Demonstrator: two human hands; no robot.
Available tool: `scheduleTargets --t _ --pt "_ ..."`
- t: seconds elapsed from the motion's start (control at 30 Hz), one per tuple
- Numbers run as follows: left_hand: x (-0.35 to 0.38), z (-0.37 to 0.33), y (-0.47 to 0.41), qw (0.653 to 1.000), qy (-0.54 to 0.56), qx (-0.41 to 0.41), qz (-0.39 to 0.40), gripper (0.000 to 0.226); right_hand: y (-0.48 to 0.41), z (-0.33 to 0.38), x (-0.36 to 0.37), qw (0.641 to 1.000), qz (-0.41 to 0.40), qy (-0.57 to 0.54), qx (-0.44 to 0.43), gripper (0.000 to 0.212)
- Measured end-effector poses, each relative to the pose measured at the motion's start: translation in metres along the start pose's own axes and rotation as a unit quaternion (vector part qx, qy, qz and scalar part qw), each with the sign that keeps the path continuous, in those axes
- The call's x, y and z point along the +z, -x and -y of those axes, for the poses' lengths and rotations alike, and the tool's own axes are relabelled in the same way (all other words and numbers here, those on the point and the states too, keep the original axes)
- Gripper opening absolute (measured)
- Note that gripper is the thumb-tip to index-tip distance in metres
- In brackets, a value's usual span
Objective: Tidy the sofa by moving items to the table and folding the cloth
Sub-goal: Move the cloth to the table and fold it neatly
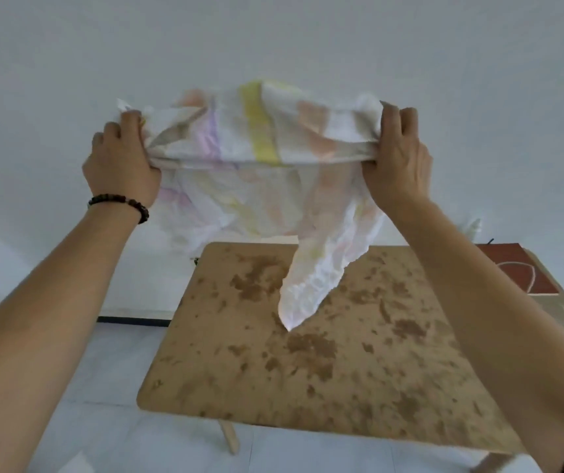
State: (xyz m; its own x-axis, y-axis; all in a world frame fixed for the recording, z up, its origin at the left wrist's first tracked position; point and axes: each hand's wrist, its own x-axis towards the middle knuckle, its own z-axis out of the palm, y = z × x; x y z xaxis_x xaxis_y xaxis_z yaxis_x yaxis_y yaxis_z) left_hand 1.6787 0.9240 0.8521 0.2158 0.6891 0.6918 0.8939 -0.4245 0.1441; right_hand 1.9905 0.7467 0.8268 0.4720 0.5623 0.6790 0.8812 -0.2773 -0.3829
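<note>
Two hands are holding a thin white cloth up in the air over a table, getting ready to fold it.

Biggest is the brown wooden table with dark blotches (342,370), standing on a pale tiled floor by a white wall; a dark red flat thing with a white cord (519,271) is lying at its far right edge. Next, the thin white cloth with faint yellow, pink and purple stripes (256,138) is hanging bunched and crumpled, one long corner dangling down near the tabletop. Then the left hand (120,165), wearing a dark bead bracelet (120,204), and the right hand (396,158) are each squeezing shut on a top end of the cloth. I think the folding step is just starting; next the cloth needs shaking flat so its edges are lining up.
</note>
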Motion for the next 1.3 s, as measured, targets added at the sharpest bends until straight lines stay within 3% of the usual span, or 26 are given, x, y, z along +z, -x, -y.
scheduleTargets --t 0.13,0.2,0.3,0.43,0.47,0.6,0.73,0.8,0.83,0.9,0.93,0.97,1.0,1.07,1.13,1.2,1.3 --pt "0.046 0.012 0.054 0.981 -0.021 -0.022 0.193 0.06 0.045 -0.033 0.032 0.992 0.125 -0.008 0.001 0.07" --pt "0.076 0.018 0.089 0.954 -0.017 -0.053 0.296 0.065 0.075 -0.059 0.056 0.967 0.252 0.025 0.021 0.073" --pt "0.118 0.028 0.13 0.931 -0.026 -0.065 0.358 0.06 0.108 -0.093 0.09 0.916 0.385 0.099 0.047 0.073" --pt "0.173 0.04 0.143 0.915 -0.078 -0.049 0.394 0.032 0.118 -0.12 0.119 0.899 0.404 0.126 0.111 0.021" --pt "0.188 0.043 0.141 0.908 -0.088 -0.055 0.407 0.027 0.119 -0.127 0.128 0.896 0.402 0.127 0.14 0.016" --pt "0.244 0.056 0.128 0.883 -0.103 -0.113 0.444 0.018 0.12 -0.161 0.161 0.865 0.404 0.16 0.252 0.018" --pt "0.299 0.075 0.104 0.85 -0.127 -0.173 0.482 0.023 0.105 -0.186 0.189 0.794 0.438 0.251 0.338 0.024" --pt "0.324 0.082 0.081 0.82 -0.074 -0.244 0.513 0.034 0.08 -0.194 0.202 0.772 0.431 0.19 0.427 0.025" --pt "0.335 0.081 0.067 0.8 -0.013 -0.296 0.522 0.038 0.062 -0.195 0.21 0.764 0.402 0.097 0.495 0.029" --pt "0.349 0.067 0.037 0.733 0.155 -0.428 0.505 0.03 0.022 -0.194 0.226 0.736 0.302 -0.149 0.588 0.033" --pt "0.353 0.058 0.018 0.699 0.243 -0.479 0.472 0.021 -0.001 -0.19 0.231 0.73 0.245 -0.24 0.591 0.033" --pt "0.358 0.05 -0.005 0.688 0.313 -0.499 0.423 0.018 -0.025 -0.185 0.232 0.737 0.189 -0.296 0.577 0.03" --pt "0.361 0.044 -0.03 0.701 0.368 -0.49 0.366 0.02 -0.05 -0.182 0.231 0.753 0.136 -0.326 0.554 0.025" --pt "0.359 0.038 -0.083 0.776 0.405 -0.411 0.255 0.035 -0.099 -0.178 0.219 0.802 0.072 -0.337 0.487 0.019" --pt "0.337 0.03 -0.133 0.836 0.407 -0.329 0.165 0.054 -0.143 -0.175 0.196 0.861 0.03 -0.311 0.401 0.028" --pt "0.307 0.021 -0.184 0.852 0.444 -0.265 0.085 0.065 -0.179 -0.169 0.165 0.916 -0.018 -0.256 0.308 0.05" --pt "0.255 0.022 -0.257 0.852 0.484 -0.196 -0.049 0.064 -0.227 -0.151 0.113 0.95 -0.104 -0.21 0.207 0.05"
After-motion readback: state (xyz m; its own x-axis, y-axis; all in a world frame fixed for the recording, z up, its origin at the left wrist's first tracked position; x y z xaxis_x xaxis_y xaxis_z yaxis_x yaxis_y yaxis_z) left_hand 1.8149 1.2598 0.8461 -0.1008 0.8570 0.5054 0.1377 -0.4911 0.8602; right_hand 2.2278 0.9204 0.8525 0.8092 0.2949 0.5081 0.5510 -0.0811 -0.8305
